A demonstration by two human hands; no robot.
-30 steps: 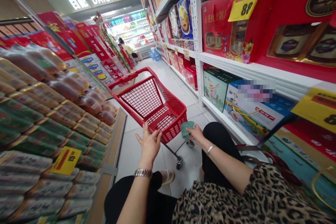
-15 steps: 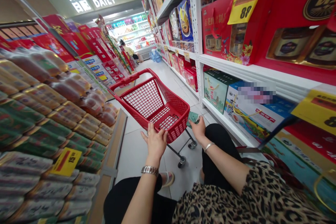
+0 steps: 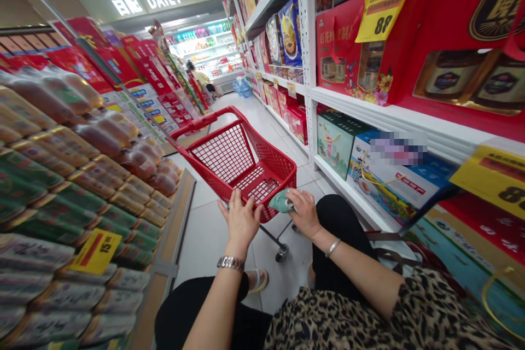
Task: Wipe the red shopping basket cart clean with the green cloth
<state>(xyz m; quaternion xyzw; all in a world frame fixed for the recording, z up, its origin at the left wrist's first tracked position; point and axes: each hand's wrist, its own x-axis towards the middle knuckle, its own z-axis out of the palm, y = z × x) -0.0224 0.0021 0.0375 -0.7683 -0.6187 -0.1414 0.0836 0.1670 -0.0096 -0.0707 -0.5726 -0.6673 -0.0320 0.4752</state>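
Observation:
A small red shopping cart (image 3: 266,156) with a grid-patterned basket stands in front of my knees, its basket bare inside. My left hand (image 3: 241,219) is at the basket's near edge, fingers spread and no object in them; whether they press on the rim I cannot tell. My right hand (image 3: 302,212) is closed around a crumpled green cloth (image 3: 279,200), which lies against the near right corner of the basket. A metal watch is on my left wrist and a silver bangle on my right.
Stacked drink packs (image 3: 94,175) with a yellow price tag (image 3: 97,251) rise close on the left. White shelving (image 3: 353,101) with red gift boxes (image 3: 348,60) runs along the right. A person (image 3: 199,77) is far down the tiled aisle, near lit shelves.
My right hand has moved left with the cloth, from the cart's right side onto its near right corner. My left hand has barely moved.

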